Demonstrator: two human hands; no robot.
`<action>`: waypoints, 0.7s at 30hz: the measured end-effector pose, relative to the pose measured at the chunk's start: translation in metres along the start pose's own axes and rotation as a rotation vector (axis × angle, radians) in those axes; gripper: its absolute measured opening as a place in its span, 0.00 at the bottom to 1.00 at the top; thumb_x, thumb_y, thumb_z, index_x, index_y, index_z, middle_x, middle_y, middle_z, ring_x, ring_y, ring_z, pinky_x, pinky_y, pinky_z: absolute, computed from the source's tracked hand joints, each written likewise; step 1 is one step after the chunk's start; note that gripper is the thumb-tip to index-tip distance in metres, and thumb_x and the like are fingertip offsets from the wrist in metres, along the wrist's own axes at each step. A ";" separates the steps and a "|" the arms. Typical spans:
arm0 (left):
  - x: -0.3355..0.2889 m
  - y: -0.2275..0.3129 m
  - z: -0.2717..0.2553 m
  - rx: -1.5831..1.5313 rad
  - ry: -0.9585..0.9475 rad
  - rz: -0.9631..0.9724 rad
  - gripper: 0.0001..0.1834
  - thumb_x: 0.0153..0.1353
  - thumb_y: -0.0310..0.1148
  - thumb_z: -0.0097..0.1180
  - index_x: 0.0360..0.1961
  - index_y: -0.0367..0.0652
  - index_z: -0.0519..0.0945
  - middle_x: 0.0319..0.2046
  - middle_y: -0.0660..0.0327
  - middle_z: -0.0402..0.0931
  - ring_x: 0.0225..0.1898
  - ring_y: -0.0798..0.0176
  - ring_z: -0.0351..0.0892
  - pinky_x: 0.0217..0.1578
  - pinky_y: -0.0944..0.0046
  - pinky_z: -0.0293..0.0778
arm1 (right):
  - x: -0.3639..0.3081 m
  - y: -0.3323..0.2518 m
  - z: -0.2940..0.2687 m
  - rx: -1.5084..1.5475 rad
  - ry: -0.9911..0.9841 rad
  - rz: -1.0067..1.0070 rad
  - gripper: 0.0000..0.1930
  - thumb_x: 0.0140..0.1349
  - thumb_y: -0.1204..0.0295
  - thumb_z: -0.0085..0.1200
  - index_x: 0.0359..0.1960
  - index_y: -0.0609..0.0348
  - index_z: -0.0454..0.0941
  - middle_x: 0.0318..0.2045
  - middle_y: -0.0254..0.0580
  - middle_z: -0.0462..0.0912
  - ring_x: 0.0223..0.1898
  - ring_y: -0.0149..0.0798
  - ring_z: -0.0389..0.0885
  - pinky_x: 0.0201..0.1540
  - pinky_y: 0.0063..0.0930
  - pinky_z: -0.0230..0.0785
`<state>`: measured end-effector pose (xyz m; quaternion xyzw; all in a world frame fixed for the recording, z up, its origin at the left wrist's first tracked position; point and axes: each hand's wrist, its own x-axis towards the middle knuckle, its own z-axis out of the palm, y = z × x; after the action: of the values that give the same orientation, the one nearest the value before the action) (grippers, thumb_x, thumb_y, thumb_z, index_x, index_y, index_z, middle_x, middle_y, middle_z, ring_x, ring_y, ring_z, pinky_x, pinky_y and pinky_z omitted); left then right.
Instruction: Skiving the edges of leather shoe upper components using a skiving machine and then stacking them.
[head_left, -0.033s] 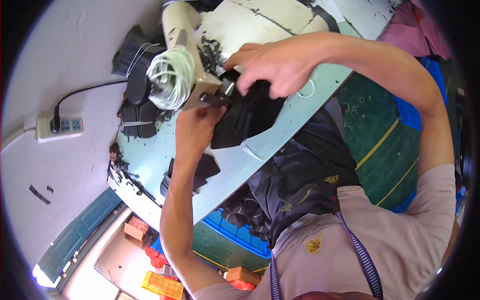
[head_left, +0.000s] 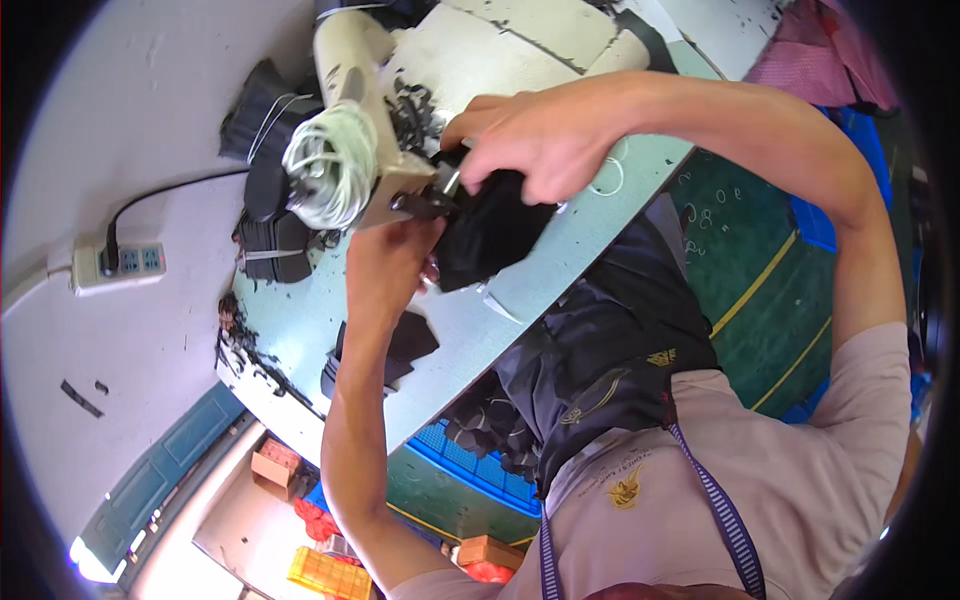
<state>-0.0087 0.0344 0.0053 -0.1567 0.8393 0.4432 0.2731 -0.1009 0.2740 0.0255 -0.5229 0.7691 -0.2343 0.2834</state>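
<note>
**Both hands pinch black fabric at the machine head**

The left hand (head_left: 385, 265) and right hand (head_left: 535, 145) each have their grip clamped on a black fabric piece (head_left: 490, 235), just beside the sewing machine head (head_left: 375, 150). It looks light, limp and prone to bunching, so edges suit holding. Its long axis seems to run from the machine toward the person, over the table (head_left: 300, 320).

The single head view looks steeply down from above the person's own chest, close over the hands, its fisheye bending the table (head_left: 560, 290) edge near the rim. The left hand (head_left: 385, 262) and right hand (head_left: 535, 150) meet just above centre, forearms entering from below and right.
</note>
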 end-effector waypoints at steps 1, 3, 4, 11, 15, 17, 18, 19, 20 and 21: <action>-0.005 -0.002 0.000 -0.032 -0.012 -0.085 0.15 0.59 0.39 0.64 0.31 0.35 0.86 0.23 0.61 0.81 0.22 0.72 0.78 0.24 0.69 0.72 | 0.006 -0.016 -0.011 0.046 -0.153 0.190 0.26 0.46 0.80 0.55 0.53 0.61 0.76 0.54 0.54 0.73 0.59 0.55 0.70 0.58 0.45 0.68; -0.014 -0.016 -0.003 -0.076 0.023 -0.075 0.15 0.61 0.39 0.62 0.31 0.36 0.85 0.24 0.63 0.82 0.21 0.71 0.78 0.20 0.71 0.70 | -0.001 -0.014 -0.003 0.042 -0.054 0.251 0.26 0.48 0.80 0.56 0.54 0.61 0.75 0.50 0.52 0.75 0.56 0.55 0.73 0.55 0.44 0.69; -0.020 -0.025 -0.004 -0.106 0.036 -0.089 0.15 0.62 0.39 0.62 0.32 0.36 0.85 0.24 0.63 0.82 0.21 0.72 0.78 0.20 0.72 0.70 | -0.012 -0.012 0.003 0.037 -0.054 0.276 0.26 0.48 0.80 0.56 0.54 0.61 0.75 0.50 0.52 0.75 0.56 0.55 0.73 0.55 0.44 0.69; -0.059 -0.069 0.001 -0.306 0.047 -0.136 0.10 0.66 0.34 0.60 0.37 0.36 0.83 0.26 0.63 0.81 0.21 0.73 0.75 0.20 0.73 0.67 | -0.098 -0.023 0.042 -0.541 0.830 -0.122 0.12 0.49 0.71 0.62 0.38 0.43 0.83 0.45 0.31 0.76 0.51 0.35 0.76 0.52 0.35 0.68; -0.078 -0.088 0.008 -0.333 0.112 -0.185 0.11 0.67 0.35 0.60 0.37 0.36 0.83 0.26 0.62 0.80 0.21 0.72 0.75 0.21 0.73 0.67 | -0.133 -0.010 0.052 -0.647 1.021 -0.040 0.15 0.51 0.75 0.63 0.42 0.49 0.84 0.47 0.37 0.82 0.48 0.40 0.80 0.50 0.36 0.70; -0.087 -0.103 0.011 -0.325 0.137 -0.205 0.11 0.66 0.35 0.60 0.37 0.36 0.83 0.26 0.62 0.80 0.22 0.72 0.75 0.21 0.73 0.67 | -0.152 0.013 0.062 -0.204 1.229 0.294 0.18 0.52 0.72 0.63 0.48 0.51 0.80 0.41 0.36 0.83 0.43 0.39 0.82 0.49 0.35 0.72; -0.093 -0.112 0.013 -0.353 0.147 -0.199 0.11 0.66 0.35 0.60 0.37 0.37 0.83 0.26 0.61 0.80 0.22 0.72 0.75 0.21 0.73 0.67 | -0.158 0.019 0.061 0.200 1.351 0.522 0.17 0.59 0.73 0.60 0.50 0.59 0.77 0.42 0.42 0.83 0.44 0.37 0.82 0.50 0.36 0.73; -0.098 -0.118 0.018 -0.358 0.135 -0.183 0.11 0.66 0.35 0.60 0.37 0.37 0.83 0.26 0.61 0.80 0.22 0.72 0.75 0.21 0.73 0.67 | -0.171 0.048 0.063 0.710 1.472 0.548 0.18 0.63 0.73 0.57 0.52 0.67 0.74 0.43 0.47 0.83 0.45 0.35 0.81 0.50 0.36 0.74; -0.105 -0.123 0.021 -0.388 0.151 -0.219 0.10 0.66 0.35 0.60 0.37 0.37 0.83 0.26 0.61 0.80 0.21 0.72 0.75 0.21 0.73 0.67 | -0.183 0.068 0.060 1.026 1.584 0.652 0.19 0.64 0.72 0.56 0.53 0.71 0.73 0.44 0.48 0.83 0.46 0.38 0.82 0.51 0.33 0.73; -0.110 -0.129 0.025 -0.418 0.166 -0.255 0.10 0.66 0.35 0.60 0.36 0.38 0.83 0.26 0.61 0.80 0.21 0.71 0.75 0.20 0.73 0.67 | -0.197 0.089 0.064 1.033 1.605 0.747 0.19 0.65 0.71 0.56 0.53 0.71 0.74 0.44 0.48 0.83 0.46 0.38 0.83 0.52 0.33 0.73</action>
<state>0.1524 -0.0147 -0.0250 -0.3500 0.7226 0.5546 0.2188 -0.0596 0.4850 -0.0417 0.2467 0.6509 -0.7146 -0.0694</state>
